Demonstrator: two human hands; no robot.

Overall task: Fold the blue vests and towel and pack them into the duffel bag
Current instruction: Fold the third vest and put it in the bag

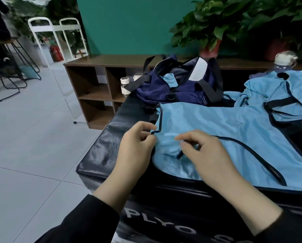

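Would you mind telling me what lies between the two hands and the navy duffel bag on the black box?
In the head view, the spread blue vest covers the stretch from the left hand and right hand to the duffel bag; nothing else lies on it.

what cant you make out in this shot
Head view only:
- duffel bag: its inside is hidden by its own flaps.
- vest pile: cut off by the right edge, count unclear.
- right hand: motion-blurred, so its hold on the spread vest is uncertain.
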